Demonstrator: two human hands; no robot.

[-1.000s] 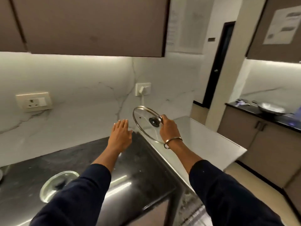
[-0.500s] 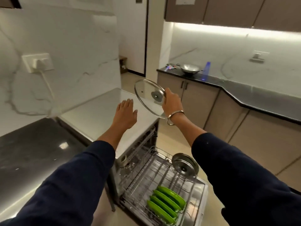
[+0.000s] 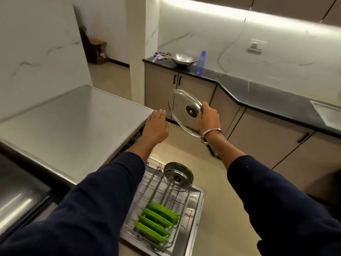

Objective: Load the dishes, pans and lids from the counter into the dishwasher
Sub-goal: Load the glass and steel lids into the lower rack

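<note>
White marble-look walls [image 3: 36, 43] with grey veining enclose the kitchen. A strip of light [image 3: 249, 15] glows under brown upper cabinets [image 3: 295, 6] and washes the far wall. Below it a black countertop [image 3: 258, 89] runs over beige base cabinets [image 3: 193, 93] with dark handles and angles toward the right. A white switch plate [image 3: 256, 45] sits on that wall. A white pillar [image 3: 138, 43] stands beside a doorway where a cardboard box [image 3: 96, 49] rests on the floor. The floor [image 3: 221, 228] is pale beige tile. At the left lies a grey steel worktop [image 3: 73, 117].
</note>
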